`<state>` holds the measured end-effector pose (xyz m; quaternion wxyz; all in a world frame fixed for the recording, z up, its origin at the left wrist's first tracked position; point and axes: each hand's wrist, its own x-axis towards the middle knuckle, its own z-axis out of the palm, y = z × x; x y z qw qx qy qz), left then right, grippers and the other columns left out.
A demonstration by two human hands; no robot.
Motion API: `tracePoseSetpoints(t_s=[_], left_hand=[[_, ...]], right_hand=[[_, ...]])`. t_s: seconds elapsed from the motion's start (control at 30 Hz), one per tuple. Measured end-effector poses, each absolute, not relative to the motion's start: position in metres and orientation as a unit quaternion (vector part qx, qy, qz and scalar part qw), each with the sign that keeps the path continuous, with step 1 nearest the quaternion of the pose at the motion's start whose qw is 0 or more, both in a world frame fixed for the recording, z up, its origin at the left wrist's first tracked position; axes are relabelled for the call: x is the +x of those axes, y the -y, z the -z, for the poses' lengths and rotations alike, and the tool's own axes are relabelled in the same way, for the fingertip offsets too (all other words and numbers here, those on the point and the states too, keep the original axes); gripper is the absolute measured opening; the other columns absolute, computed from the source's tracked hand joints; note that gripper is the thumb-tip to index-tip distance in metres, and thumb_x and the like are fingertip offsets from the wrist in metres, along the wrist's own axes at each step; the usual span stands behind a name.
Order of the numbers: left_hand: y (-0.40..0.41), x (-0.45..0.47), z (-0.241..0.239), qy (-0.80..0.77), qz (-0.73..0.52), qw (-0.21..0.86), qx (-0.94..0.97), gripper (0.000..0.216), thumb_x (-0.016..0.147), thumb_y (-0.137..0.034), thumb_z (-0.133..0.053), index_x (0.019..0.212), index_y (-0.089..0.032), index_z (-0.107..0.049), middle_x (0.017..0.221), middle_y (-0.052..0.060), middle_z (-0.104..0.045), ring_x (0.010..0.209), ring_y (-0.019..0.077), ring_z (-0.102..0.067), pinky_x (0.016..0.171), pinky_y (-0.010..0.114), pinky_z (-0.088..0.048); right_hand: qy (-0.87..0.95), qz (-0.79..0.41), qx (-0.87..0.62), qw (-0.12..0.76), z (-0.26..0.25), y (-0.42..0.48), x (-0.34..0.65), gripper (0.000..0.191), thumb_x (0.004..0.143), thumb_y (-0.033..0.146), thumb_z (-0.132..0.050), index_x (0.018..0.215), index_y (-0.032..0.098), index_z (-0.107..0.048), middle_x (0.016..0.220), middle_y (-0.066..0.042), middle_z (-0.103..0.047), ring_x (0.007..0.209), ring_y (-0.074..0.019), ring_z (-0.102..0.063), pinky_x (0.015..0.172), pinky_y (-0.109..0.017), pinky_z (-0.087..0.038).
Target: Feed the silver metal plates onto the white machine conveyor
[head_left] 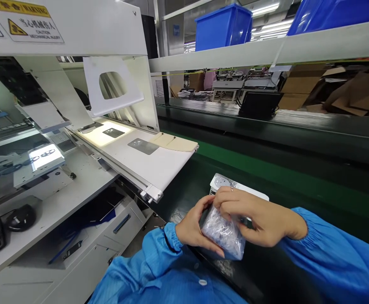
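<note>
Both my hands meet low in the middle of the head view, over a dark conveyor surface [187, 198]. My left hand [193, 228] cups a crinkled clear plastic bag [224, 234] from below and the side. My right hand [254, 215] lies over the bag's top, fingers curled on it and on a small dark part at its edge. Just behind my hands lies a stack of white flat plates [229, 185] with holes, partly hidden by my fingers. Blue sleeves cover both my arms.
A white machine stands at the left, with a short white belt [153, 162] carrying two grey plates [143, 146]. A mouse [21, 217] and a keyboard corner sit on its lower shelf. Green and black conveyor lanes [267, 169] run across. Blue bins [222, 27] and cardboard boxes stand behind.
</note>
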<state>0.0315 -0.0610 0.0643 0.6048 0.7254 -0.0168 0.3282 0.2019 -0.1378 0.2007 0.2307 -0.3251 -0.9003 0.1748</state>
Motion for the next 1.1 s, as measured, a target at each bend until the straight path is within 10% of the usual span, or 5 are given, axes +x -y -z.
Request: tracePoseSetpoints(t_s=[0.2, 0.7, 1.1], left_hand=[[0.054, 0.035, -0.063, 0.023, -0.291, 0.627, 0.722, 0.131, 0.028, -0.048, -0.093, 0.140, -0.022, -0.031, 0.137, 0.017, -0.050, 0.131, 0.0334, -0.045, 0.116, 0.051, -0.027], [0.019, 0.036, -0.047, 0.019, -0.235, 0.707, 0.667, 0.123, 0.019, -0.052, -0.092, 0.132, -0.025, -0.050, 0.140, 0.015, -0.050, 0.133, 0.0361, -0.043, 0.114, 0.052, -0.027], [0.071, 0.006, -0.113, -0.118, -0.366, 0.551, 0.741, 0.077, 0.060, -0.064, -0.075, 0.119, -0.018, -0.057, 0.122, 0.013, -0.059, 0.114, 0.0293, -0.056, 0.101, 0.044, -0.044]], right_hand=[[0.903, -0.189, -0.335, 0.193, -0.203, 0.138, 0.215, 0.015, 0.085, 0.035, -0.065, 0.078, 0.022, -0.066, 0.093, -0.006, -0.055, 0.089, -0.0186, -0.053, 0.079, -0.035, -0.047], [0.508, -0.417, -0.331, 0.677, -0.130, 0.126, 0.181, 0.034, 0.081, 0.049, -0.065, 0.062, 0.023, -0.055, 0.065, 0.001, -0.049, 0.067, -0.0161, -0.051, 0.072, -0.035, -0.049], [0.669, -0.314, -0.391, 0.549, -0.172, 0.138, 0.190, 0.029, 0.092, 0.040, -0.054, 0.070, 0.022, -0.057, 0.068, -0.001, -0.057, 0.068, -0.0162, -0.055, 0.064, -0.032, -0.047]])
